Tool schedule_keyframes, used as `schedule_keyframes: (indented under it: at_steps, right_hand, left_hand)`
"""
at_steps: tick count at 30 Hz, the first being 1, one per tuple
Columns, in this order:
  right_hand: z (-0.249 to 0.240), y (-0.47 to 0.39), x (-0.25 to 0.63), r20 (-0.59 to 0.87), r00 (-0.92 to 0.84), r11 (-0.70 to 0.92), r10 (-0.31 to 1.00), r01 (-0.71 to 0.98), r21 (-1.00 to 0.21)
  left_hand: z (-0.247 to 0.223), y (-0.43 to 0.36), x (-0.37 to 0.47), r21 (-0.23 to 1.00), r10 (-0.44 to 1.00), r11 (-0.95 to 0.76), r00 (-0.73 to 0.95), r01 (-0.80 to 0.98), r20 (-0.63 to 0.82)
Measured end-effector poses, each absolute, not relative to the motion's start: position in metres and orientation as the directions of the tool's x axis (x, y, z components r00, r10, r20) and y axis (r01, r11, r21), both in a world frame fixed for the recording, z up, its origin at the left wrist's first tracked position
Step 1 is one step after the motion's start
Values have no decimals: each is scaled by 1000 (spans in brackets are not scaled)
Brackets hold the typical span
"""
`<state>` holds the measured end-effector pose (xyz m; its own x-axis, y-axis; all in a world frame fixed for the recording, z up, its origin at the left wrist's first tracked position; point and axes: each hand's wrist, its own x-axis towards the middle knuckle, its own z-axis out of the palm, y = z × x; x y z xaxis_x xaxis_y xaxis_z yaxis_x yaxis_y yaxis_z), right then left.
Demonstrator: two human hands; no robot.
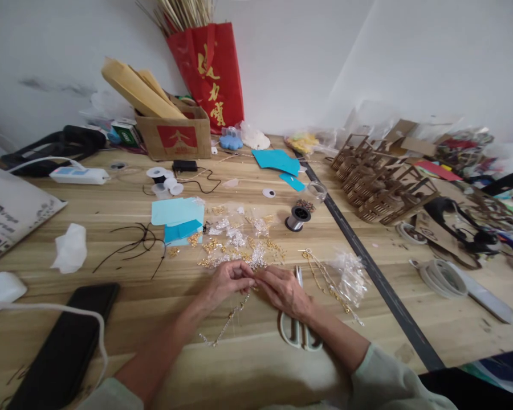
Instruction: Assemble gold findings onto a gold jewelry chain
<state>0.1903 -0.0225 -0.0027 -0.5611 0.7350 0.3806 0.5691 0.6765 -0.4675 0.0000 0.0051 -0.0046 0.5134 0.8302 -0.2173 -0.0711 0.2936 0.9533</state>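
Fingertips meet at the front centre of the table, where my left hand (231, 280) and my right hand (284, 289) pinch together. A beaded chain (225, 328) trails from the pinched fingers down onto the wood; what exactly sits between the fingertips is too small to tell. Just beyond the hands lie piles of gold beads (214, 245) and clear or silver beads (236, 236). White-handled scissors (299, 333) lie partly under my right hand and wrist. To their right are a gold chain (325, 279) and crumpled clear plastic bags (351, 278).
A wire spool (298, 218), a clear jar (316, 192) and blue sheets (177, 212) lie beyond the beads. Black cord (139, 242) and a black phone (68, 347) are at left. Brown wooden racks (376, 182) stand at right; a cardboard box (177, 136) and red bag (216, 74) stand behind.
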Motion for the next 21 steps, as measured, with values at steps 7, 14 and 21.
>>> schedule_keyframes:
  at_steps: [7, 14, 21]
  right_hand:
    - [-2, -24, 192, 389, -586, 702, 711, 567, -430]
    - [8, -24, 190, 375, -529, 634, 761, 488, -599]
    - [11, -25, 187, 395, -394, 546, 830, 425, -722]
  left_hand:
    - [-13, 6, 2, 953, 822, 298, 522, -49, -230]
    - [-14, 6, 1, 970, 834, 241, 518, -34, -189]
    - [-6, 3, 0, 971, 842, 224, 518, -89, -147]
